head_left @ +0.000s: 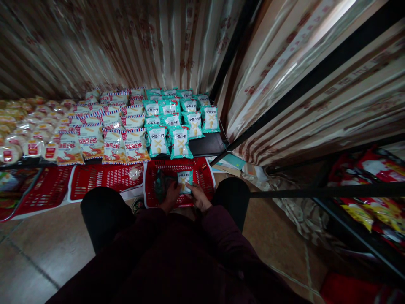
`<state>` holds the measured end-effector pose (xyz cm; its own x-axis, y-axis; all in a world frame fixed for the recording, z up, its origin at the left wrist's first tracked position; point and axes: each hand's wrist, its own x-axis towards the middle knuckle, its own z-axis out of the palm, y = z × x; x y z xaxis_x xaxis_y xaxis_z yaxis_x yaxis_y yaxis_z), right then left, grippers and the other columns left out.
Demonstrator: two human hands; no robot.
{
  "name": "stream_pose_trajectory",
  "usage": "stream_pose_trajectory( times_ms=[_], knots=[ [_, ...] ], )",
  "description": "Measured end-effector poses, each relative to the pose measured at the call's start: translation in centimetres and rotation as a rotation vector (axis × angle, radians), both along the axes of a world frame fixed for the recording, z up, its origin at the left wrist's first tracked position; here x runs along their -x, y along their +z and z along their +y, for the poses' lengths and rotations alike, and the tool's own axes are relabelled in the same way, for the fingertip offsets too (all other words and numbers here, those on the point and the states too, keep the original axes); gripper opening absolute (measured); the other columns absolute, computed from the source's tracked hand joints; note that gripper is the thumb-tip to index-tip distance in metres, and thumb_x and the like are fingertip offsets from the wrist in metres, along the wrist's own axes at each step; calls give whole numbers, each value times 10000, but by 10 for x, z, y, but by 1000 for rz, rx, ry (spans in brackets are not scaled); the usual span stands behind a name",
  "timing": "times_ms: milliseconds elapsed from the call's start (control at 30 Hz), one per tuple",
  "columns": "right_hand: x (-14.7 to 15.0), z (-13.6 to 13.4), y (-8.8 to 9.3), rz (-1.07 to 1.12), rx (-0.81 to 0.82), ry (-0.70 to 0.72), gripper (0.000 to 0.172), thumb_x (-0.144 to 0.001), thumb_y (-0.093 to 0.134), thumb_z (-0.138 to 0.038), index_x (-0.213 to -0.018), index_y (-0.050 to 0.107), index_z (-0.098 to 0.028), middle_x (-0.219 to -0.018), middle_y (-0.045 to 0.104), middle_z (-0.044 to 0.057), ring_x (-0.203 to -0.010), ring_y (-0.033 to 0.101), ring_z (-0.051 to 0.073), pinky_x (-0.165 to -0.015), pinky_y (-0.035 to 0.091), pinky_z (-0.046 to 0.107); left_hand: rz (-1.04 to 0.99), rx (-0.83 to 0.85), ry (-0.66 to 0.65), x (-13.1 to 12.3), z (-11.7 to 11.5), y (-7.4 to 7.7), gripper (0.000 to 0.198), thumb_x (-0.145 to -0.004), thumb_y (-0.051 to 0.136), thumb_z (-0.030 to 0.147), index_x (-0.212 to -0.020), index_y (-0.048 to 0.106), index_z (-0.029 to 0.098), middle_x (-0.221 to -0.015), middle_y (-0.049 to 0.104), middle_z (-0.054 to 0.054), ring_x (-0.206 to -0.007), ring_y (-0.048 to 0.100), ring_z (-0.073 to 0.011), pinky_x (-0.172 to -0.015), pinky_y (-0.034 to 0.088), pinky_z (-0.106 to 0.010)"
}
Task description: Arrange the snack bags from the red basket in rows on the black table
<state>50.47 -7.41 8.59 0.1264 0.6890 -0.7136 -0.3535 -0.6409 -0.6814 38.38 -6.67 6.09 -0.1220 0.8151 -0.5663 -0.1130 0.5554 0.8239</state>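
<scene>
Between my two hands is a small teal-and-white snack bag [185,179], held upright over a red plastic basket [202,169]. My left hand [172,194] grips its left edge, and my right hand [198,195] has fingers and thumb on its lower right edge. Inside the basket, left of my hands, lies a dark teal packet [160,185], dim and partly hidden. On the shelf just beyond the basket, matching teal snack bags [180,139] stand in rows with their fronts toward me.
Left of the teal bags stand red-white-blue snack bags [136,145] and round wrapped packs [34,147]. A second red basket [104,181] holds a round pack. The dark shelf [207,144] ends at a black pole [236,145]. Curtains hang behind; a rack of red-yellow bags [357,211] stands right.
</scene>
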Motion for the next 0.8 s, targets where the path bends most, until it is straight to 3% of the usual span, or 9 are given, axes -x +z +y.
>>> stream_pose_trajectory(
  times_ms=[233,467,667,800],
  knots=[
    [-5,-10,4,-12,-1,-57,176,-719,691,-281,-858,618,-201,-838,726,52,-763,687,198,-559,529,257,-59,-44,-13,-8,1,6,275,-660,705,161,-921,619,184,-1008,687,-85,-995,618,-224,-911,455,-345],
    [-11,-19,23,35,-77,-122,201,-692,696,-281,-869,639,-203,-742,721,18,-686,676,190,-552,524,265,-62,-135,-36,-19,1,30,330,-657,671,104,-979,611,145,-1019,677,-95,-950,625,-192,-894,480,-348],
    [-14,-25,42,65,-188,-213,351,-639,720,-347,-942,642,-187,-809,730,35,-735,680,214,-609,529,294,-58,-234,-113,-27,1,51,324,-665,655,106,-982,617,161,-964,687,-74,-892,638,-180,-840,510,-338],
    [-15,-27,43,13,-219,-270,468,-625,724,-424,-1014,636,-179,-914,729,48,-796,678,226,-630,524,296,-48,-268,-146,-33,3,58,338,-671,624,88,-1001,612,164,-961,685,-57,-896,637,-168,-854,505,-324]
  ],
)
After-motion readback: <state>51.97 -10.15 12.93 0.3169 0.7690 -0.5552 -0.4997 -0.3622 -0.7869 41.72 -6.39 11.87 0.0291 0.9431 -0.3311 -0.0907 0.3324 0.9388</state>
